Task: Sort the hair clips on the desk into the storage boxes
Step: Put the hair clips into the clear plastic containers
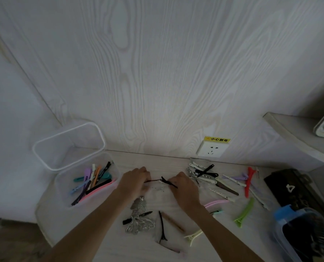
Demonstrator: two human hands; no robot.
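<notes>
My left hand pinches one end of a thin dark hair pin above the desk. The pin's other end meets a black clip, which my right hand grips. A clear storage box with its lid raised stands at the left and holds several coloured clips. Loose clips lie on the desk: a silver butterfly clip, a black clip, a green clip, a red clip and several white ones.
A blue-rimmed box with dark contents sits at the right front, and a dark case lies behind it. A wall socket is set in the back panel. A shelf juts out at the right.
</notes>
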